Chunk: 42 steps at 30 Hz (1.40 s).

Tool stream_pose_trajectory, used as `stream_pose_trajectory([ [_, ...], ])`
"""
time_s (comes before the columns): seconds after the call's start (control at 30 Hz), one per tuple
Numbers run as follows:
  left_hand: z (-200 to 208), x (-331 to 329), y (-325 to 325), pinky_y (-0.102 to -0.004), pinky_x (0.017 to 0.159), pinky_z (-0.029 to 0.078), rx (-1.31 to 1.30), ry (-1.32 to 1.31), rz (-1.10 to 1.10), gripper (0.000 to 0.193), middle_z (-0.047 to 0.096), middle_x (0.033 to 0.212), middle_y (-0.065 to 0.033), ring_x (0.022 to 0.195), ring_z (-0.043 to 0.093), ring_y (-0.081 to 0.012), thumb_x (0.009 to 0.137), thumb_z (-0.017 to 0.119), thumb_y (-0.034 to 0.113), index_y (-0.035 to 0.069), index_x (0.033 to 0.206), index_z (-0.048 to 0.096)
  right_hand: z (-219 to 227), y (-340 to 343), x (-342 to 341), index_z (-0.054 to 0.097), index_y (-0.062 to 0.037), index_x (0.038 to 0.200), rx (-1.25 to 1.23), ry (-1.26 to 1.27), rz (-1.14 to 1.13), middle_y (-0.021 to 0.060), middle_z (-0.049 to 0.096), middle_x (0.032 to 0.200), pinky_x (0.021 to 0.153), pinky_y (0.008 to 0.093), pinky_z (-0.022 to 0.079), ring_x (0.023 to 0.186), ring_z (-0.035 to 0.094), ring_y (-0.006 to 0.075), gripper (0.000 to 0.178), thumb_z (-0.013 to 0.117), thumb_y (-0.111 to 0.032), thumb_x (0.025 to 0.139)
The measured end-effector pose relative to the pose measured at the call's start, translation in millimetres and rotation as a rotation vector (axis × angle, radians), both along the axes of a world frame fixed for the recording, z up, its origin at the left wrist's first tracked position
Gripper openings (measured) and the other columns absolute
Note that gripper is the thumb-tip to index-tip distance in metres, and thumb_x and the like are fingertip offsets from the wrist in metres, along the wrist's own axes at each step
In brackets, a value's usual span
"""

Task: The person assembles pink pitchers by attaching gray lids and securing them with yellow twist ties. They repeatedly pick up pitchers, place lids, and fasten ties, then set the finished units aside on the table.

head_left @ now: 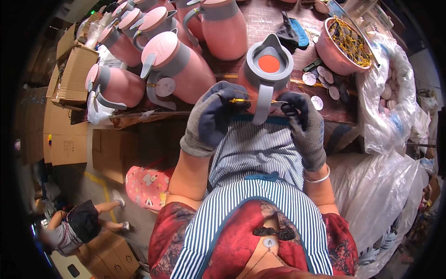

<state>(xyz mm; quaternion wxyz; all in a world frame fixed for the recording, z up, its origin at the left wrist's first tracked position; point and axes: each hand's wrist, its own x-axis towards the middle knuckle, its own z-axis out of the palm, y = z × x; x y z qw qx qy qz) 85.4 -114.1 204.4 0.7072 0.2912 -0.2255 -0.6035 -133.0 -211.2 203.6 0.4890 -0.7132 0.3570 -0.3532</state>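
Observation:
A pink vacuum jug [245, 78] with a grey collar, spout and handle [264, 104] stands at the table's near edge; an orange-red disc shows in its top. My left hand [216, 111], in a grey glove with a dark palm, pinches a yellow tie [239, 100] left of the handle. On the handle's other side, my right hand [304, 123], gloved alike, has its fingertips closed on a thin strand that seems to be the same tie. The middle of that strand is hidden behind the handle.
Several lidded pink jugs [186, 76] crowd the table's left side, one with a round white tag [165, 87]. At right are a pink bowl of yellow ties [341, 63], loose round tags [309, 78] and plastic bags [388, 88]. Cardboard boxes [69, 144] and another person [86, 221] are at left.

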Motion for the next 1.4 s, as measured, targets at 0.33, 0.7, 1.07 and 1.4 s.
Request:
stream_pose_trajectory([
  [0.33, 26, -5, -16, -0.0339, 0.101, 0.05, 0.028, -0.189, -0.025, 0.033, 0.067, 0.127, -0.0127, 0.118, 0.065, -0.0217, 0.109, 0.044, 0.026, 0.003, 0.129, 0.058, 37, -25, -3, 0.069, -0.0117, 0.123, -0.874, 0.297, 0.011, 0.0098, 0.07, 0.102, 0.083, 0.0439, 0.052, 0.093, 0.066, 0.0314, 0.046, 0.069, -0.003, 0.077],
  [0.7, 20, 10, -5, -0.041, 0.103, 0.052, -0.041, -0.242, -0.077, 0.03, 0.063, 0.118, -0.0126, 0.112, 0.066, -0.0249, 0.108, 0.051, 0.025, 0.0, 0.125, 0.053, 44, -24, -11, 0.072, -0.03, 0.112, -1.111, 0.391, 0.15, -0.0005, 0.063, 0.09, 0.108, 0.0539, 0.045, 0.095, 0.064, 0.0242, 0.042, 0.071, -0.009, 0.076],
  [1.07, 46, -6, -23, -0.0233, 0.062, 0.041, -0.272, 0.059, -0.165, 0.017, 0.058, 0.088, -0.006, 0.074, 0.052, -0.0116, 0.108, 0.048, 0.022, 0.006, 0.108, 0.054, 29, -22, -13, 0.066, -0.007, 0.126, -0.532, -0.094, 0.101, 0.0132, 0.071, 0.102, 0.074, 0.0395, 0.057, 0.086, 0.069, 0.032, 0.047, 0.073, -0.005, 0.08],
  [1.4, 77, -15, -14, -0.0357, 0.108, 0.047, -0.038, -0.702, -0.223, 0.062, 0.063, 0.137, -0.0144, 0.125, 0.062, -0.0229, 0.086, 0.07, 0.007, -0.004, 0.145, 0.051, 51, -25, -12, 0.067, -0.0064, 0.12, -0.945, 0.013, 0.063, 0.01, 0.071, 0.103, 0.078, 0.0437, 0.053, 0.086, 0.066, 0.0331, 0.041, 0.074, -0.009, 0.08],
])
